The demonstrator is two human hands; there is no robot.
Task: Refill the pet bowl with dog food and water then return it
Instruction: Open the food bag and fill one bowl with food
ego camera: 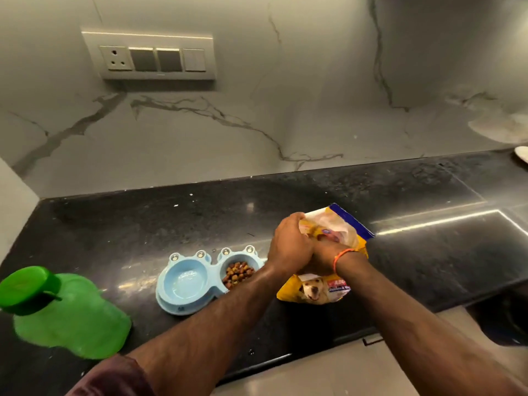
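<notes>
A light blue double pet bowl [213, 282] sits on the black counter. Its right cup holds brown kibble [237, 273]; its left cup looks wet or holds clear water. Just right of it stands a yellow dog food bag [333, 232] with a puppy picture. My left hand [288, 244] grips the bag's top. My right hand [323, 257], with an orange thread on the wrist, is closed on the bag below it, mostly hidden behind the left hand.
A green water bottle [63, 310] with a green cap stands at the front left of the black counter [171, 224]. A switch panel [151, 55] is on the marble wall. A white plate edge [522, 153] shows at far right.
</notes>
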